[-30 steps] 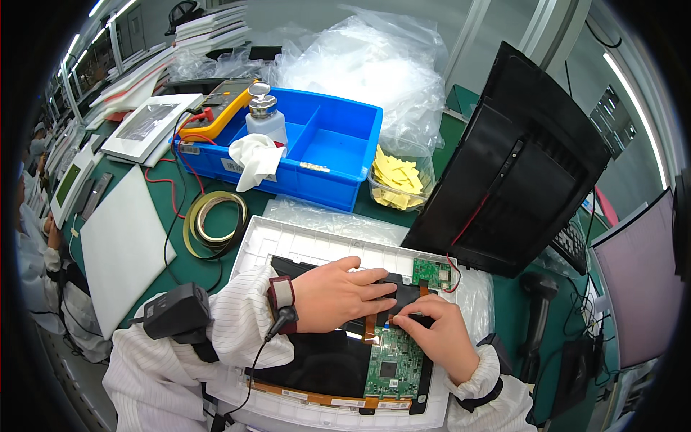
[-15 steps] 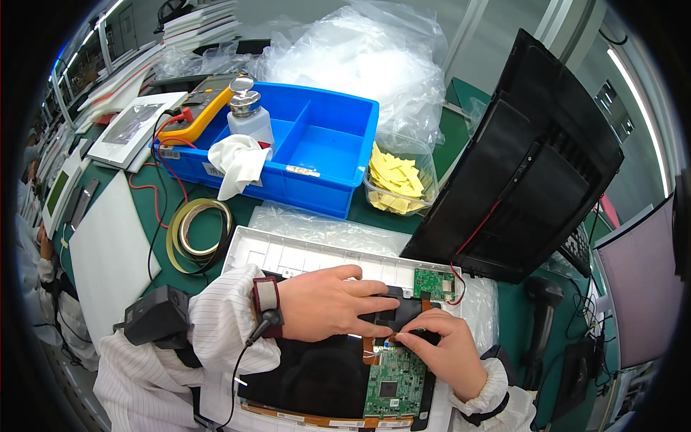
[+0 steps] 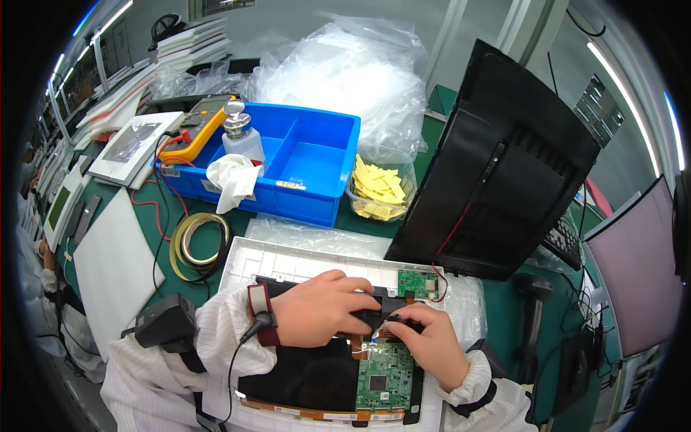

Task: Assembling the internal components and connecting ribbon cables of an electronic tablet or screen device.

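Note:
My left hand (image 3: 317, 311) lies palm down over the black display panel (image 3: 306, 378), fingers spread, fingertips close to the upper end of a green circuit board (image 3: 396, 369). Opposite it, my right hand (image 3: 432, 342) pinches a thin white cable (image 3: 378, 330) between thumb and forefinger just above that board. The fingertips partly hide the cable's end. Orange flat flex strips (image 3: 327, 415) run along the panel's near edge. Beneath everything is a white plastic housing (image 3: 288, 257), with a smaller green board (image 3: 414, 285) at its far right.
Behind the housing stand a blue divided bin (image 3: 306, 209), a tub of yellow slips (image 3: 378, 191) and tape rolls (image 3: 188, 252). A large black panel (image 3: 497, 180) leans up at the right, near a handheld scanner (image 3: 531, 317). A cord hangs from my left wristband (image 3: 263, 317).
The view has shifted slightly. My right fingertips have lifted the thin white cable a little away from the board, and my left fingers are drawn in more.

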A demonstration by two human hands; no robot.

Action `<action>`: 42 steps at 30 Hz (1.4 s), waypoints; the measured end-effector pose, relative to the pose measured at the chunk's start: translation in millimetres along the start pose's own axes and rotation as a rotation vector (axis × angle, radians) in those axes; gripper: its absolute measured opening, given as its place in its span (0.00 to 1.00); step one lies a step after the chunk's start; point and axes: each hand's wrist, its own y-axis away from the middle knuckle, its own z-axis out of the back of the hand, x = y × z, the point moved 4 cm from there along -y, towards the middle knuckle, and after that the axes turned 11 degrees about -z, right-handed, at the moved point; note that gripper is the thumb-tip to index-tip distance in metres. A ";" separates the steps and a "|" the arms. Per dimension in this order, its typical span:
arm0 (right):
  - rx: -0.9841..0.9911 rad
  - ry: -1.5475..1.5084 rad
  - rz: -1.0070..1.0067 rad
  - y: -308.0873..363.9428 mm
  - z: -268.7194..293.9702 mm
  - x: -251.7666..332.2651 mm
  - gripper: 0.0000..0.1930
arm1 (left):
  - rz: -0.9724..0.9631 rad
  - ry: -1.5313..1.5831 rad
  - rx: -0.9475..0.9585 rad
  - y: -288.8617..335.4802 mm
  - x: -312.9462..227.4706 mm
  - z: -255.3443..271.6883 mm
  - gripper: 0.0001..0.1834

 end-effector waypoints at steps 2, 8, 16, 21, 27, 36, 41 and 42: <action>0.002 -0.014 0.011 -1.3 -1.1 -1.8 0.06 | 0.140 0.046 -0.093 -4.0 -0.4 -1.4 0.15; -0.064 0.034 0.179 1.9 0.7 4.8 0.06 | 0.404 0.293 -0.454 -20.4 -5.9 0.6 0.06; -0.317 0.310 0.381 17.7 -1.0 26.0 0.06 | 0.442 0.326 -0.534 -14.2 -5.5 -6.7 0.04; -0.264 0.243 0.380 14.6 -4.4 21.5 0.07 | 0.374 0.350 -0.572 -14.6 -11.6 -0.6 0.04; -0.255 0.195 0.353 13.3 -5.2 19.0 0.09 | 0.297 0.279 -0.580 -14.7 -10.3 -3.1 0.05; -0.334 0.389 0.471 18.7 -7.9 26.7 0.07 | 0.479 0.405 -0.527 -11.0 -6.0 -5.7 0.05; -0.253 0.271 0.385 14.7 -6.3 24.1 0.07 | 0.385 0.407 -0.564 -13.9 -8.7 -3.1 0.03; -0.239 0.227 0.353 13.7 -5.3 23.2 0.06 | 0.386 0.409 -0.564 -14.0 -8.5 -3.1 0.03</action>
